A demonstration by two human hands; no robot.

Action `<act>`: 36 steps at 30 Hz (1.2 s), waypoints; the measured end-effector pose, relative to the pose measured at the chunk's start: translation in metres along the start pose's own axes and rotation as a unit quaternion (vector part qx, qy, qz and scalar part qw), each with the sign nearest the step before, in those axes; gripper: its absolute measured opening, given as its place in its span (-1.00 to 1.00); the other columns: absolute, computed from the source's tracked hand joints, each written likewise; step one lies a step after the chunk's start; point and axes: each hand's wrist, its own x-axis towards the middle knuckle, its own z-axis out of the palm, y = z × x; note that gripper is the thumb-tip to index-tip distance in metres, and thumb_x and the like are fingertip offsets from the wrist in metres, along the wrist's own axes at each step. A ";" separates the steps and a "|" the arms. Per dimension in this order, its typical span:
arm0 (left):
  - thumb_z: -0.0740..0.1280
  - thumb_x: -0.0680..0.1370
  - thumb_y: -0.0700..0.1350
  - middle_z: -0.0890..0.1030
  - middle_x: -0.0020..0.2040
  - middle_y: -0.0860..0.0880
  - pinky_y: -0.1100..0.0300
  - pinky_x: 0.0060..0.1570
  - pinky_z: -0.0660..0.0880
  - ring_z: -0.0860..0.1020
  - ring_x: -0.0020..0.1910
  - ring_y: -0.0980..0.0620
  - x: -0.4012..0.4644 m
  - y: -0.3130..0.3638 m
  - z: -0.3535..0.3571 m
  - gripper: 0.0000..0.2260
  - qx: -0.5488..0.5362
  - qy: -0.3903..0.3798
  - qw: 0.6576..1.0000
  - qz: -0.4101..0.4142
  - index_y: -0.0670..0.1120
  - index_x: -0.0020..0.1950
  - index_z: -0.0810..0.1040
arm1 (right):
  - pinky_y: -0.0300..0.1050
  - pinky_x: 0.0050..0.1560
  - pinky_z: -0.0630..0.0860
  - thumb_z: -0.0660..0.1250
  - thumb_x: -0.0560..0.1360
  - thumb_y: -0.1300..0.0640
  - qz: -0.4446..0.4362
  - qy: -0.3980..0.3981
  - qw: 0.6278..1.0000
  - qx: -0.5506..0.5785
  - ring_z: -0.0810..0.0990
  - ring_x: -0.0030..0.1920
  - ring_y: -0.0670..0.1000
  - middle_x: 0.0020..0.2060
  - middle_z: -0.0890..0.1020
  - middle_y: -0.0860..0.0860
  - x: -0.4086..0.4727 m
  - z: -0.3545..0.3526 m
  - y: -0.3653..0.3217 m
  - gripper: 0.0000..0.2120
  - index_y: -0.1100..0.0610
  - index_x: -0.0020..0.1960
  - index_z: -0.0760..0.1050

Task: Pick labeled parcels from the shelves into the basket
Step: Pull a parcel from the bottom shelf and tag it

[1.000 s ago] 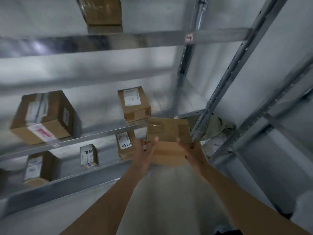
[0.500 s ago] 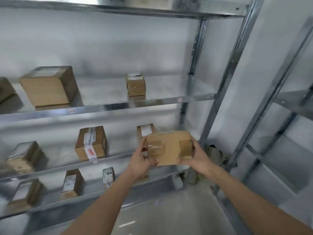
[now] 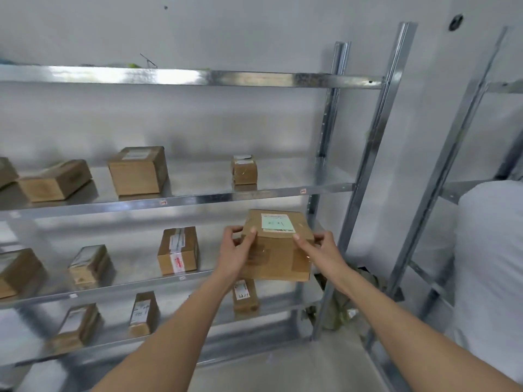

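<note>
**Parcel turned label-up in both hands, basket out of sight**

The left hand [image 3: 236,250] curls round the left edge of the cardboard parcel [image 3: 278,247], thumb on its top face; the right hand [image 3: 322,251] clasps the right edge the same way, so each grip is closed on the box. The parcel is held in the air in front of the right end of the middle shelf [image 3: 119,290]. Half a second ago its taped brown face was toward the camera; now the pale green label [image 3: 277,223] shows on top, and the view has lifted to take in more of the rack. That suggests the label is being checked before the parcel goes to the basket, which no part of this view shows.

The upper shelf [image 3: 198,198] carries four cardboard boxes. The middle shelf holds three more, one with red-printed tape [image 3: 177,250]. The lower shelf [image 3: 169,332] holds three labelled boxes, possibly more behind the forearms.
</note>
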 end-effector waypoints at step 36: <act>0.50 0.47 0.01 0.45 0.36 0.08 0.21 0.19 0.39 0.43 0.30 0.04 -0.342 -0.020 -0.663 -0.20 0.154 0.242 0.957 -0.051 0.12 0.60 0.13 | 0.07 0.55 0.25 0.59 0.43 0.05 -0.217 -0.416 0.875 -0.120 0.27 0.54 0.04 0.57 0.28 -0.06 -0.264 0.627 -0.208 -0.06 -0.03 0.65 0.12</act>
